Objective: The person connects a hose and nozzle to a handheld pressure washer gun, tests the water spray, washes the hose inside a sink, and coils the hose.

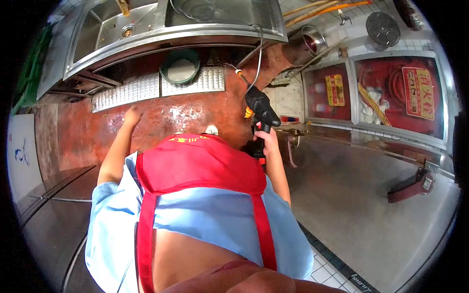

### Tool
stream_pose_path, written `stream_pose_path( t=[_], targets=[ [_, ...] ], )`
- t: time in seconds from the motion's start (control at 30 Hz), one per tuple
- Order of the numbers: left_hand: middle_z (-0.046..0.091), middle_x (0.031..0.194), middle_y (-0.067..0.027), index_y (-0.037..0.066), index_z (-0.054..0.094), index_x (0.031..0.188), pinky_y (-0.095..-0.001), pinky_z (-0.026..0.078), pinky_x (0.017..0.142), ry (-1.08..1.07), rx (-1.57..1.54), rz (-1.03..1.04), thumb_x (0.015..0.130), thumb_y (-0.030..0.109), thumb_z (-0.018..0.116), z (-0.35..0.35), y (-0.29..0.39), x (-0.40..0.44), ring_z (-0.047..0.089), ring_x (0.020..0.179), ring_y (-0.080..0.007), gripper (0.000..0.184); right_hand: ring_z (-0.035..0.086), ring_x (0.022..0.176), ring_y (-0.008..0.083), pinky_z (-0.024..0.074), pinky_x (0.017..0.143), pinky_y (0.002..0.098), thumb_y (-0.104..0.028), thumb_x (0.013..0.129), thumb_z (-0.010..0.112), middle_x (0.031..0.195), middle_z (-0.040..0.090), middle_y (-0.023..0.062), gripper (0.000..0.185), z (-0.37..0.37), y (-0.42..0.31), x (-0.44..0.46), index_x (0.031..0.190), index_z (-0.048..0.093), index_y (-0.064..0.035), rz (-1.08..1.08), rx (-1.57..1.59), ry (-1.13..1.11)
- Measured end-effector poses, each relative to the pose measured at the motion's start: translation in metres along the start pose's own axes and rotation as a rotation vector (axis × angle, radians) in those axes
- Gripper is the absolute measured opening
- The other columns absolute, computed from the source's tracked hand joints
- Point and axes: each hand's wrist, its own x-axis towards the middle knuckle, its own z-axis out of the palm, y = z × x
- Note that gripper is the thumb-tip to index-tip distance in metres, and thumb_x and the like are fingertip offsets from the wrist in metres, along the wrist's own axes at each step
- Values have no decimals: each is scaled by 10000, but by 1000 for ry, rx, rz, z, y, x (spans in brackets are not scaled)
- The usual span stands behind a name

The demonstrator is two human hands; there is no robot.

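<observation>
From my end: R hand (266, 139) clamped rd handle of black spray gun (262, 106), which is over red floor (171, 115), lance pointing twd sink counter (146, 38); grey hose (260, 46) runs btwn gun & counter edge. L hand (132, 116) out to side nr metal plates (129, 94); fingers blurred, can't tell if apart or tog.

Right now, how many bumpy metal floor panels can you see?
2: the left panel lies toward the picture's left; the right panel lies beside it, partly covered by the green tub. Others may be hidden.
</observation>
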Motion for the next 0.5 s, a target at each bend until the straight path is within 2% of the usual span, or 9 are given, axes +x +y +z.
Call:
stream_pose_path(
  t=[0.03, 0.07, 0.17, 0.2, 0.27, 0.33, 0.4, 0.47, 0.5],
  targets=[
    [600, 972, -152, 65, 506, 1121, -357, 460, 769, -59, 74, 97, 742, 159, 584, -17, 70, -4, 584, 874, -307, 398, 533, 578, 187, 423, 571, 305, 9, 638, 591, 662, 539, 68, 286, -3, -6, -2, 906, 501, -35, -14, 30, -42],
    [581, 1013, -159, 89, 496, 1140, -376, 441, 813, -116, -93, 208, 734, 141, 605, -10, 113, 7, 554, 943, -320, 423, 534, 578, 186, 424, 573, 305, 6, 638, 597, 656, 539, 66, 276, -13, -3, 6, 895, 503, -35, 5, -14, -2],
    [482, 1169, -164, 123, 477, 1164, -389, 378, 904, 19, -2, 852, 674, -20, 551, -16, 286, -3, 454, 1073, -335, 516, 536, 572, 175, 425, 574, 300, -13, 635, 628, 628, 540, 57, 272, -30, -9, 11, 881, 512, -22, -8, -10, -82],
    [494, 1151, -166, 125, 479, 1161, -399, 382, 899, 113, 27, 1066, 656, -30, 524, -18, 337, -14, 460, 1064, -339, 531, 533, 565, 173, 425, 568, 300, -16, 635, 631, 635, 541, 57, 281, -29, -19, 7, 890, 512, -19, -7, -25, -81],
    [443, 1231, -117, 140, 519, 1106, -406, 354, 923, 73, 62, 1437, 762, 128, 439, -5, 415, -20, 412, 1141, -288, 354, 527, 551, 169, 423, 555, 301, -22, 634, 637, 649, 544, 57, 301, -33, -29, 4, 908, 512, -14, 0, -54, -77],
    [397, 1280, -70, 150, 525, 1092, -429, 272, 977, 120, 293, 1605, 756, 138, 456, 18, 455, -22, 297, 1239, -241, 343, 521, 535, 165, 418, 535, 298, -27, 624, 642, 673, 543, 56, 316, -43, -25, 11, 914, 518, -11, -19, -32, -86],
    [461, 1216, -48, 158, 589, 1013, -435, 211, 1011, 117, 545, 1636, 776, 173, 448, 37, 473, -15, 298, 1239, -231, 277, 519, 534, 163, 414, 530, 295, -30, 620, 641, 680, 540, 58, 308, -46, -34, 5, 905, 523, -17, -12, -63, -43],
    [531, 1113, -31, 171, 639, 926, -437, 155, 1035, -34, 862, 1476, 779, 203, 456, 40, 479, -11, 321, 1221, -224, 237, 522, 539, 169, 411, 536, 292, -28, 613, 636, 684, 538, 61, 321, -52, -37, 4, 914, 522, -18, -23, -20, -73],
    [573, 1012, -19, 173, 650, 881, -438, 140, 1047, -7, 826, 1460, 761, 214, 474, 44, 471, -5, 356, 1191, -217, 217, 523, 541, 171, 409, 539, 290, -27, 610, 633, 686, 536, 63, 328, -57, -39, 4, 918, 521, -19, -32, 1, -88]
  ],
)
